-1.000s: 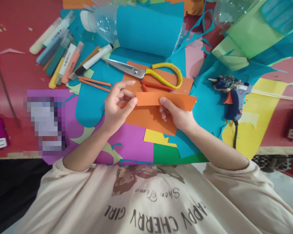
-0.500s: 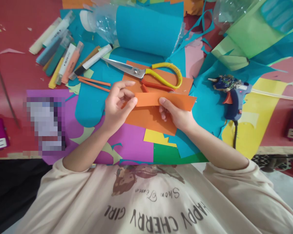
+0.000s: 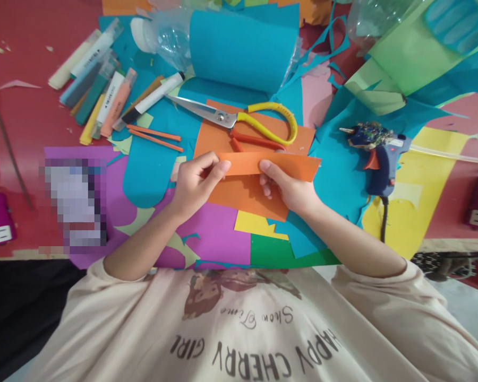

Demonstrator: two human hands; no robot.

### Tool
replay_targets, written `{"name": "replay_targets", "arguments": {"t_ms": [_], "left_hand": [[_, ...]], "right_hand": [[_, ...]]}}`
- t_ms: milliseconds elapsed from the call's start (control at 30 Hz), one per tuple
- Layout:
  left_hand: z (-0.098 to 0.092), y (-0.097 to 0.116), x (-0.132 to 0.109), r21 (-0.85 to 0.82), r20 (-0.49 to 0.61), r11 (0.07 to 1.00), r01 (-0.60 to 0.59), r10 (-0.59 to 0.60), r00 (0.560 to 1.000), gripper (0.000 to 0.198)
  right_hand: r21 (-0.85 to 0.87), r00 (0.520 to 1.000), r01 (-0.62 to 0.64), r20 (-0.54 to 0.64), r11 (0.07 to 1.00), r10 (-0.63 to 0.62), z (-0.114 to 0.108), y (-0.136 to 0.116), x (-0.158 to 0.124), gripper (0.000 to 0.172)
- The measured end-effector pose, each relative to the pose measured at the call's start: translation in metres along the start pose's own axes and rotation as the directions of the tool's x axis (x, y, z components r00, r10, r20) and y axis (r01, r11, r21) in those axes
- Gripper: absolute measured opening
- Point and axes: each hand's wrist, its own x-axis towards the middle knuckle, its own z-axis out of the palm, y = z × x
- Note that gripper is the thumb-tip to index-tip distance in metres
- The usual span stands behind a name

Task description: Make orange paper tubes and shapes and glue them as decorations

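An orange paper strip (image 3: 290, 165) is held level above a larger orange sheet (image 3: 249, 193). My left hand (image 3: 195, 183) pinches the strip's left end with thumb and curled fingers. My right hand (image 3: 289, 188) grips the strip near its middle, thumb on top. Just beyond the strip lie scissors with yellow handles (image 3: 247, 119) on the orange sheet, blades pointing left.
A blue glue gun (image 3: 376, 154) lies to the right on teal paper. Markers and glue sticks (image 3: 99, 87) are strewn at the upper left. A rolled teal sheet (image 3: 242, 48) and clear plastic bottles (image 3: 163, 34) stand at the back. Coloured paper scraps cover the red table (image 3: 24, 111).
My left hand's fingers have curled down and closed on the strip's left end; before, the index finger was stretched out above it. The right hand and the strip have stayed put.
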Motion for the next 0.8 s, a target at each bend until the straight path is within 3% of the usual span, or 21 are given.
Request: {"name": "replay_targets", "arguments": {"t_ms": [333, 467, 633, 800], "left_hand": [[0.0000, 0.0028, -0.0016, -0.004, 0.024, 1.000, -0.018, 0.018, 1.000, 0.048], [0.0005, 0.0036, -0.0016, -0.091, 0.011, 0.996, 0.022, -0.021, 1.000, 0.044], [-0.0004, 0.0040, -0.0017, -0.176, 0.042, 0.978, 0.113, -0.107, 0.993, 0.039], [-0.0002, 0.0067, -0.0028, -0.183, 0.156, 0.952, 0.246, -0.219, 0.963, 0.034]], "right_hand": [[0.056, 1.000, -0.017, 0.006, 0.998, 0.017, 0.0012, -0.0008, 0.0008, 0.048], [0.057, 1.000, -0.023, 0.012, 0.998, 0.022, 0.0017, -0.0029, -0.0003, 0.048], [0.033, 0.998, -0.011, 0.056, 0.999, 0.010, 0.0014, -0.0044, -0.0016, 0.048], [-0.027, 0.998, -0.005, 0.062, 1.000, 0.007, 0.0008, -0.0041, -0.0037, 0.047]]}}
